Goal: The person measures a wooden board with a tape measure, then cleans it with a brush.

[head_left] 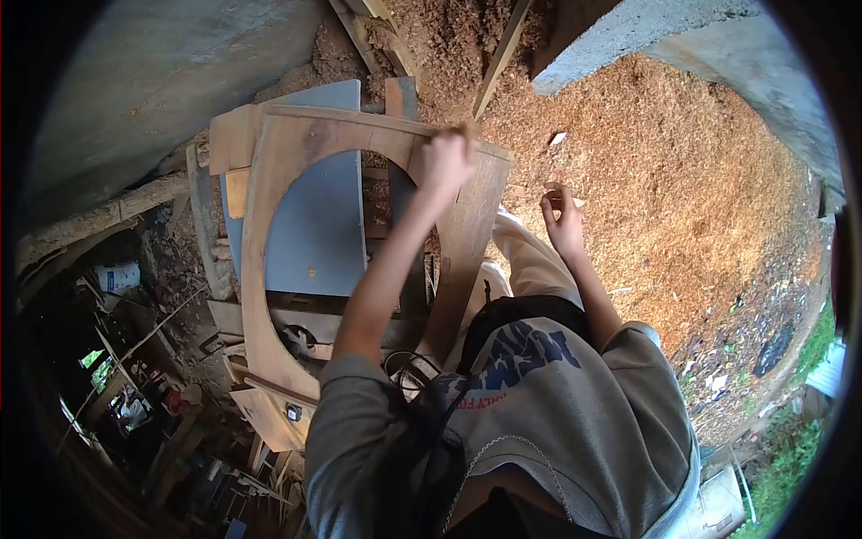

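Note:
A large wooden panel (pixel 274 148) with a big oval opening lies across the work surface. My left hand (pixel 449 162) is at the panel's upper right corner, its fingers curled together; what they hold, if anything, is too blurred to make out. Over the shavings to the right hangs my right hand (pixel 563 223), its fingers loosely bent and apart, with nothing seen in them. Through the oval opening a grey-blue board (pixel 314 234) shows beneath the panel.
Wood shavings (pixel 664 180) cover the ground to the right. Wooden posts (pixel 503 58) stand at the top, beside a concrete edge (pixel 620 40). Timber scraps (pixel 269 422) and dark clutter fill the lower left. A grey wall (pixel 162 72) is at the upper left.

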Action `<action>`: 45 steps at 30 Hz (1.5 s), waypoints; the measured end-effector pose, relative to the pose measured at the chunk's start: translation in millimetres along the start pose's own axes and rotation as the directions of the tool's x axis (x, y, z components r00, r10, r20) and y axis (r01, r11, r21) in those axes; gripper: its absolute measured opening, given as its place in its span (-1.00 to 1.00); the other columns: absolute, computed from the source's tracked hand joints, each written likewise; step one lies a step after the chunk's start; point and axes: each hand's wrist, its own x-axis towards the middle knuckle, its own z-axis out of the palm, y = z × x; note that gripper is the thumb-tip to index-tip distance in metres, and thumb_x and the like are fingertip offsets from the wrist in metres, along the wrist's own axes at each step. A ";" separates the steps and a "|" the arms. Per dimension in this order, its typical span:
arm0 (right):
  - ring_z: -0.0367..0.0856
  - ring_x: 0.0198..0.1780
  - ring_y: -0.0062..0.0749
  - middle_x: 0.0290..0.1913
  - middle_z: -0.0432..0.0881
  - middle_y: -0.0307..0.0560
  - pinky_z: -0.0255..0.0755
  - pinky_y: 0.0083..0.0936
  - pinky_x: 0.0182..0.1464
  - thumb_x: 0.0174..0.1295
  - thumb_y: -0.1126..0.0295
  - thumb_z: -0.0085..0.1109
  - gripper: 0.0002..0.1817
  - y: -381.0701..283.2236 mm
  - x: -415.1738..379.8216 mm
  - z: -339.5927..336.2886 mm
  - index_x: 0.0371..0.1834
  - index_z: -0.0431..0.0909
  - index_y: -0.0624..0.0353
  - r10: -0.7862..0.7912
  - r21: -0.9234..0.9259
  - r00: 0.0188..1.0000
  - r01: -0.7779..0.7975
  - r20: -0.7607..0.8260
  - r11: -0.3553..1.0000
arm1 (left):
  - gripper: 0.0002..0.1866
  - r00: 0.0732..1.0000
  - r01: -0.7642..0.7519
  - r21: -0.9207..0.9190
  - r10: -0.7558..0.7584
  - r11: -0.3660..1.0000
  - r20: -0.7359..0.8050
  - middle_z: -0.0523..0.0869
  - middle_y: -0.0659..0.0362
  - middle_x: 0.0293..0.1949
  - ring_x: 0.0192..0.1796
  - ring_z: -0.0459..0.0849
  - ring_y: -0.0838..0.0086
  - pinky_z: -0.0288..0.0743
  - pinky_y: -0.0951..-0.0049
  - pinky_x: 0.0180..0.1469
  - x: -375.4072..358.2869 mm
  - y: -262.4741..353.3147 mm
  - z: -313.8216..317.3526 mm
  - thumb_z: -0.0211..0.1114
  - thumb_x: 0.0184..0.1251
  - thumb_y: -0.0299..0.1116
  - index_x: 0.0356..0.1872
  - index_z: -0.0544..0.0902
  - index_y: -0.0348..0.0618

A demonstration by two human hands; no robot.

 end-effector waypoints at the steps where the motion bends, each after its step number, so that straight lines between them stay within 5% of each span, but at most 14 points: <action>1: 0.64 -0.27 -0.32 -0.31 0.60 0.00 0.47 -0.45 -0.22 0.22 0.47 0.04 -0.75 -2.3 0.7 -0.9 -0.03 0.36 0.20 -0.002 -0.003 1.000 0.002 -0.002 1.000 | -0.78 0.994 0.058 -0.094 -0.049 0.994 0.098 0.58 0.03 -0.53 -0.70 0.49 0.45 0.36 0.59 -0.74 -2.4 11.9 13.3 0.03 0.32 -0.33 -0.34 0.53 -0.31; 3: 0.63 -0.26 -0.22 -0.32 0.59 0.02 0.47 -0.38 -0.20 0.20 0.49 0.03 -0.74 -6.7 2.2 -2.4 -0.04 0.37 0.22 0.008 0.030 1.000 -0.007 -0.006 1.000 | -0.82 0.997 -0.067 -0.179 0.058 0.982 -0.052 0.61 0.03 -0.50 -0.64 0.56 0.36 0.46 0.47 -0.64 -5.7 13.1 22.1 0.09 0.27 -0.35 -0.32 0.54 -0.28; 9: 0.63 -0.27 -0.24 -0.31 0.59 0.02 0.47 -0.39 -0.21 0.20 0.50 0.03 -0.74 9.8 -5.7 -4.8 -0.04 0.37 0.22 0.016 0.040 1.000 -0.015 -0.025 0.999 | -0.63 0.850 0.100 0.215 0.029 0.972 -0.526 0.60 -0.04 -0.50 -0.60 0.62 0.27 0.55 0.42 -0.59 7.8 -50.5 -48.3 0.03 0.32 -0.25 -0.61 0.53 -0.29; 13: 0.64 -0.28 -0.24 -0.31 0.59 0.02 0.47 -0.39 -0.21 0.20 0.50 0.03 -0.75 15.5 -10.3 -5.8 -0.04 0.37 0.22 0.048 0.052 0.999 -0.047 -0.018 0.998 | -0.58 0.987 0.086 0.121 -0.068 0.989 -0.147 0.59 -0.08 -0.46 -0.63 0.61 0.30 0.53 0.45 -0.69 3.1 -31.3 -4.2 -0.10 0.40 -0.23 -0.55 0.51 -0.32; 14: 0.64 -0.28 -0.24 -0.31 0.60 0.03 0.47 -0.39 -0.20 0.20 0.49 0.03 -0.75 15.6 -11.0 -5.7 -0.04 0.37 0.21 0.058 0.062 0.998 -0.057 -0.012 0.996 | -0.61 0.931 -0.093 0.248 0.173 0.964 -0.322 0.58 -0.08 -0.51 -0.70 0.55 0.41 0.39 0.55 -0.81 0.7 -22.0 25.1 -0.13 0.41 -0.26 -0.51 0.50 -0.32; 15: 0.64 -0.28 -0.24 -0.31 0.60 0.03 0.47 -0.39 -0.20 0.20 0.49 0.03 -0.75 15.0 -11.9 -5.0 -0.04 0.37 0.21 0.059 0.062 0.998 -0.058 -0.011 0.996 | -0.63 0.998 0.039 0.123 -0.044 0.992 0.034 0.59 -0.07 -0.51 -0.69 0.53 0.47 0.35 0.60 -0.81 -2.0 12.6 24.4 -0.09 0.38 -0.27 -0.49 0.52 -0.34; 19: 0.65 -0.26 -0.24 -0.30 0.60 0.02 0.48 -0.38 -0.21 0.21 0.48 0.03 -0.75 10.0 -7.5 -7.1 -0.04 0.37 0.22 0.068 0.073 0.997 -0.066 -0.028 0.995 | -0.88 0.910 -0.300 -0.197 0.217 0.933 -0.354 0.62 0.06 -0.45 -0.52 0.62 0.31 0.53 0.33 -0.45 -18.0 46.6 79.8 0.14 0.22 -0.36 -0.33 0.57 -0.17; 21: 0.65 -0.26 -0.25 -0.31 0.61 0.02 0.48 -0.38 -0.21 0.21 0.47 0.03 -0.74 13.4 -7.6 -6.3 -0.03 0.36 0.22 0.054 0.059 0.997 -0.051 -0.049 0.997 | -0.88 0.992 -0.054 -0.187 0.033 0.981 -0.118 0.62 0.03 -0.37 -0.46 0.64 0.22 0.53 0.30 -0.43 -27.5 45.0 43.7 0.13 0.22 -0.36 -0.29 0.57 -0.14; 23: 0.65 -0.25 -0.31 -0.31 0.60 -0.01 0.47 -0.45 -0.24 0.25 0.45 0.00 -0.75 17.0 -9.8 -7.9 -0.01 0.35 0.19 0.059 0.063 0.998 -0.056 -0.037 0.996 | -0.88 0.895 -0.025 0.027 0.034 0.999 -0.446 0.62 0.06 -0.35 -0.45 0.65 0.23 0.56 0.36 -0.49 -34.7 15.0 18.5 0.13 0.22 -0.36 -0.28 0.57 -0.11; 26: 0.66 -0.24 -0.37 -0.30 0.60 -0.03 0.46 -0.52 -0.28 0.28 0.43 -0.03 -0.76 29.6 -13.4 -9.1 0.01 0.34 0.17 0.063 0.049 0.998 -0.062 -0.031 0.997 | -0.88 0.871 0.309 0.082 -0.247 0.947 -0.425 0.61 0.09 -0.35 -0.41 0.66 0.23 0.61 0.33 -0.45 -40.9 -29.1 -2.4 0.14 0.19 -0.39 -0.27 0.56 -0.10; 28: 0.66 -0.24 -0.37 -0.29 0.59 -0.03 0.46 -0.53 -0.28 0.29 0.43 -0.03 -0.75 33.5 -15.2 -9.3 0.01 0.34 0.18 0.080 0.038 0.997 -0.079 -0.019 0.996 | -0.86 0.930 0.187 0.353 -0.050 0.917 -0.363 0.60 0.11 -0.34 -0.36 0.67 0.23 0.65 0.28 -0.33 -44.4 -37.4 -2.8 0.15 0.15 -0.43 -0.25 0.55 -0.10; 39: 0.66 -0.22 -0.35 -0.27 0.59 -0.02 0.47 -0.50 -0.23 0.29 0.41 -0.03 -0.75 20.3 -17.1 -11.7 0.01 0.34 0.17 0.104 0.037 0.995 -0.104 -0.002 0.994 | -0.49 0.891 -0.360 0.208 0.401 0.910 -0.211 0.57 0.19 -0.14 -0.25 0.63 0.31 0.65 0.49 -0.38 -59.8 33.0 85.7 0.15 -0.02 -0.69 -0.01 0.51 0.08; 43: 0.66 -0.22 -0.36 -0.27 0.60 -0.02 0.47 -0.49 -0.22 0.29 0.40 -0.03 -0.75 16.0 -19.1 -15.2 0.02 0.34 0.15 0.095 0.082 0.995 -0.096 0.009 0.992 | -0.47 0.949 -0.088 0.203 0.144 0.975 -0.279 0.59 0.23 -0.17 -0.32 0.64 0.38 0.63 0.56 -0.41 -56.3 -0.1 29.5 0.16 -0.03 -0.65 -0.07 0.53 0.30; 45: 0.66 -0.23 -0.36 -0.27 0.60 -0.02 0.48 -0.49 -0.22 0.29 0.39 -0.03 -0.75 22.7 -22.7 -17.0 0.02 0.34 0.15 0.114 0.071 0.994 -0.114 0.004 0.991 | -0.66 0.962 0.143 0.029 -0.132 0.989 -0.241 0.62 0.21 -0.21 -0.33 0.68 0.29 0.63 0.32 -0.31 -52.1 -29.5 10.0 0.11 0.08 -0.61 -0.14 0.55 0.06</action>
